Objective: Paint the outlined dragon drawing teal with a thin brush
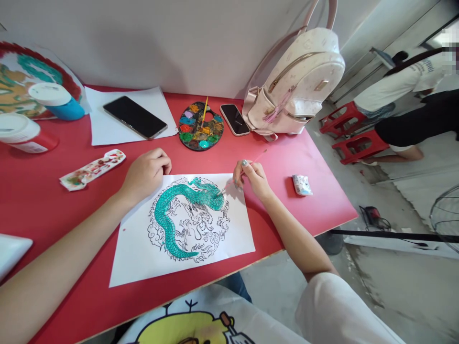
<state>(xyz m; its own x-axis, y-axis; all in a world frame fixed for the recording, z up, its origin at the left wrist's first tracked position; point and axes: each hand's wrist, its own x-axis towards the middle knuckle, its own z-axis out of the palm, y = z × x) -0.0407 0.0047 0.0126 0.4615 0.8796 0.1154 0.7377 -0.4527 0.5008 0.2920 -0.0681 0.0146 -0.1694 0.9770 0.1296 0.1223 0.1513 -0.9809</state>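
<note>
A white sheet of paper (134, 248) lies tilted on the red table, printed with a line-drawn dragon (163, 210). Teal paint covers the dragon's long scaled body, while its head and the clouds around it are black outline on white. My right hand (251, 179) pinches a thin paintbrush (229, 185), its tip touching the teal part at the drawing's upper right. At the sheet's upper left corner rests my left hand (148, 169), its fingers curled in a loose fist with nothing seen in it. Beyond the paper sits a paint palette (190, 143) with a yellow-handled brush (204, 112) across it.
Two phones (134, 117) (234, 119) flank the palette, the left one on white paper. A pale pink backpack (297, 81) leans against the wall. Paint jars (25, 134) stand left, near a stained strip (93, 169). A small packet (302, 185) lies right. Other people sit beyond.
</note>
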